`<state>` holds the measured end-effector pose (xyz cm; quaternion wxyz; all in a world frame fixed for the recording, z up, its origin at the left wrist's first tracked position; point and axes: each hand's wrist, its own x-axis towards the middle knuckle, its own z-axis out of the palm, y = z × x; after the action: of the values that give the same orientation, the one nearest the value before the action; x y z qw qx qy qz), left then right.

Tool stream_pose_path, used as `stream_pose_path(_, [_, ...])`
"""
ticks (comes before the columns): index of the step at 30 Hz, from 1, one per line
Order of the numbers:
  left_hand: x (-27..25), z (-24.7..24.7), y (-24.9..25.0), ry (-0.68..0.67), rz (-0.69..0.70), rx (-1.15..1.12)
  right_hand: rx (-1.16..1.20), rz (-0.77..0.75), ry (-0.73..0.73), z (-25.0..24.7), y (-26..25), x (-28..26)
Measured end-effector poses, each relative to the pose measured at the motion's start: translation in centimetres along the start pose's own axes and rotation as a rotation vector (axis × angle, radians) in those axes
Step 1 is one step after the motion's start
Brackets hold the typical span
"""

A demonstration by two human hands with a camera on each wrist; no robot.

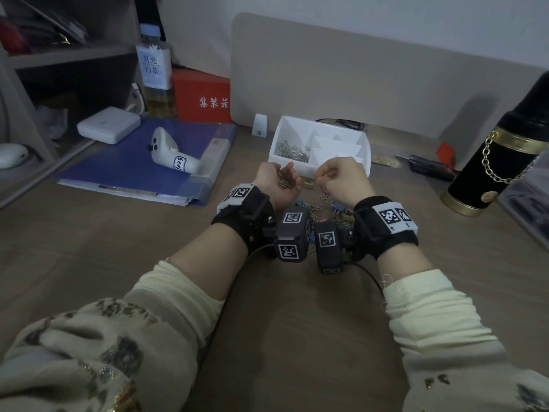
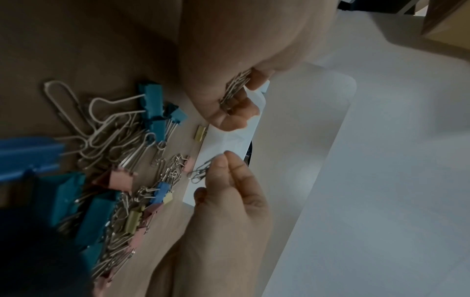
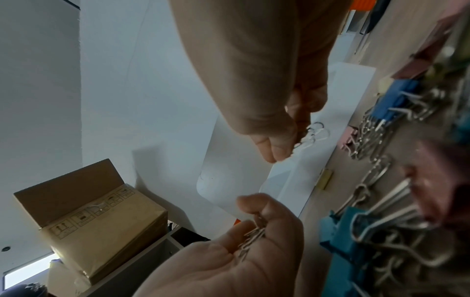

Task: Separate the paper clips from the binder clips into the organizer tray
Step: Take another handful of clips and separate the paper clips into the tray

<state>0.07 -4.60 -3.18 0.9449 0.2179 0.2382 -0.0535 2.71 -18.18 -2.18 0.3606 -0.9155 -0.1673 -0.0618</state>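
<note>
The white organizer tray stands on the desk just beyond my hands; its left compartment holds several silver paper clips. My left hand is palm up, fingers curled round a bunch of paper clips. My right hand pinches a few linked paper clips beside the tray's front wall. A mixed pile of paper clips and blue, pink and yellow binder clips lies on the desk under my wrists. One small yellow binder clip lies against the tray.
A blue folder with a white controller lies to the left, behind it a white box, a bottle and a red box. A black-and-gold cylinder and a dark tool are at the right.
</note>
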Motion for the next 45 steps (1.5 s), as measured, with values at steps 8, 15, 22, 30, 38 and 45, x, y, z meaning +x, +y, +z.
stream_pose_path(8, [-0.5,0.6,-0.8,-0.032,-0.078,0.022,0.365,-0.098,0.076,-0.1,-1.7,-0.3])
stream_pose_path(15, [-0.4,1.0,-1.5,-0.129,-0.167,-0.021,0.469,-0.091,-0.029,0.3,-2.6,-0.8])
stream_pose_path(22, [-0.2,0.6,-1.1,-0.082,-0.153,-0.158,0.496,-0.103,0.097,-0.9,-1.4,-0.1])
stream_pose_path(30, [0.5,0.6,-1.1,-0.069,-0.109,-0.025,0.024,0.179,-0.052,-1.6,1.1,0.3])
stream_pose_path(38, [0.7,0.5,-1.1,-0.068,-0.107,-0.021,-0.205,0.221,-0.314,-1.0,0.9,-0.5])
stream_pose_path(45, [0.7,0.4,-1.1,-0.067,-0.101,-0.019,-0.236,0.175,-0.268,-0.5,0.6,-0.5])
